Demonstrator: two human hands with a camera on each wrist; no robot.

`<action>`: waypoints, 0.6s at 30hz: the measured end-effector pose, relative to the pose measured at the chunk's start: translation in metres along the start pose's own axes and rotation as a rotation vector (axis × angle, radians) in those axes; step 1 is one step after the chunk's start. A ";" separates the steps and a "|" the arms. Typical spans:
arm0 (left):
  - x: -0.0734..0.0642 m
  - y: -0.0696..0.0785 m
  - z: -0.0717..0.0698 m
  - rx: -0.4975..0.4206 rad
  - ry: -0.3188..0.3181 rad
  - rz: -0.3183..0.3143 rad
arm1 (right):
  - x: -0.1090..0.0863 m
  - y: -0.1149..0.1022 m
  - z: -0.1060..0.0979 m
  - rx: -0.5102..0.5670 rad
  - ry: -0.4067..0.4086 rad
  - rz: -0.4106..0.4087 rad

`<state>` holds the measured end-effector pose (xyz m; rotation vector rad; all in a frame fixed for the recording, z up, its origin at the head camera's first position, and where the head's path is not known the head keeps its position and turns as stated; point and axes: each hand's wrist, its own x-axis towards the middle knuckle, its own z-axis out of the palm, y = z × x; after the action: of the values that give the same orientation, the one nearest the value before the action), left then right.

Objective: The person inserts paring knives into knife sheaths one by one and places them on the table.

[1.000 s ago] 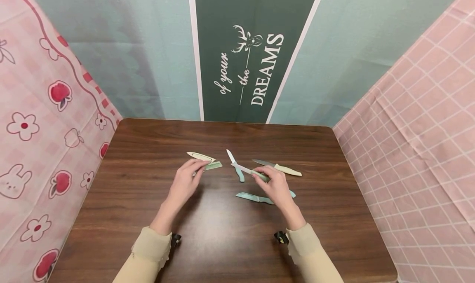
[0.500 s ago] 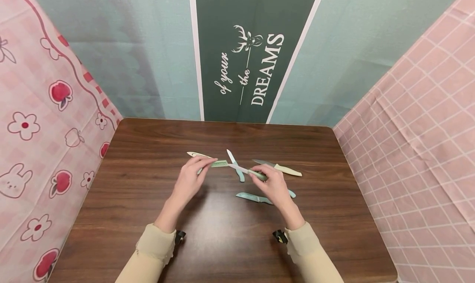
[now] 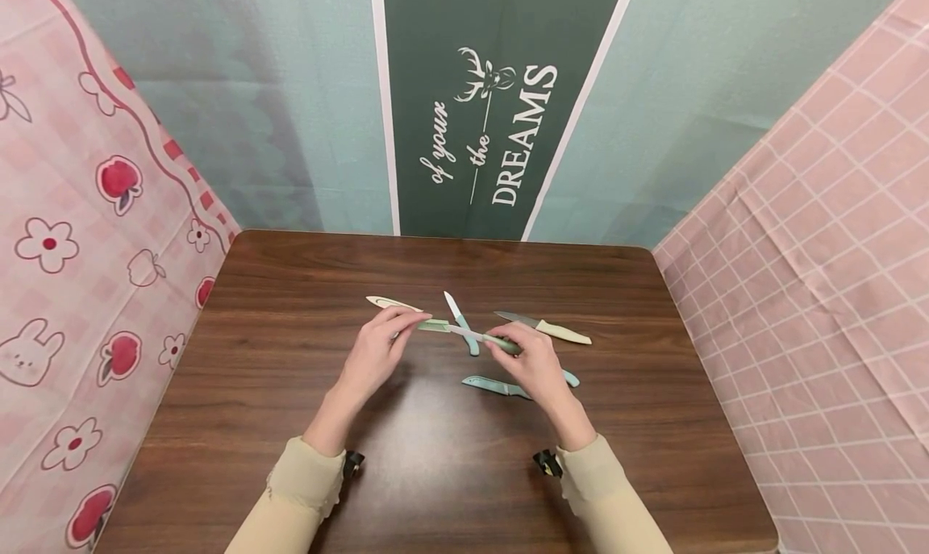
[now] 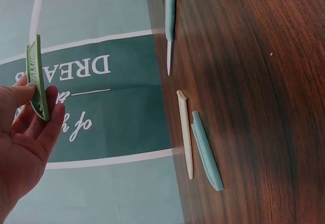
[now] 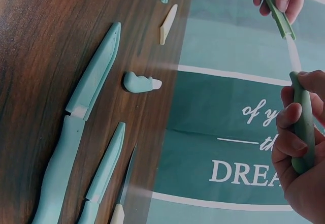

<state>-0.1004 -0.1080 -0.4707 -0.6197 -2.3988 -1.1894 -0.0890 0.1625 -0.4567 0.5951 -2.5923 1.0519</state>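
Note:
My left hand (image 3: pixel 376 351) pinches a light green blade sheath (image 4: pixel 34 79) between thumb and fingers. Lettering shows along the sheath's side in the left wrist view. My right hand (image 3: pixel 533 359) grips the green handle (image 5: pixel 303 127) of a small knife, whose white blade (image 5: pixel 293 54) points left. The blade's tip is at the sheath's mouth, with most of the blade bare. Both are held up above the table. Behind them lies a teal-handled knife (image 3: pixel 462 324) with a white blade. A cream sheath (image 3: pixel 388 302) lies beyond my left hand.
A cream-handled knife (image 3: pixel 562 332) with a dark blade lies beyond my right hand. Nearer, a large sheathed teal knife (image 5: pixel 61 153) and a smaller one (image 5: pixel 104 168) lie on the wooden table (image 3: pixel 435 473). A teal sheath (image 4: pixel 207 153) lies beside the cream one.
My left hand has moved right with the green sheath, and my right hand slightly left with the knife. The gap between sheath and blade tip has closed.

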 end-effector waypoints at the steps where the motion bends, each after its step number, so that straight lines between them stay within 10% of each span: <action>1: 0.000 0.000 0.000 0.000 -0.001 0.000 | 0.000 0.000 0.000 0.000 -0.001 0.002; 18: 0.000 0.009 0.005 0.046 -0.025 0.017 | 0.000 -0.004 0.001 0.021 -0.032 0.002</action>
<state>-0.0962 -0.0990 -0.4683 -0.6431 -2.4299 -1.1226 -0.0875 0.1593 -0.4551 0.6196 -2.6126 1.0801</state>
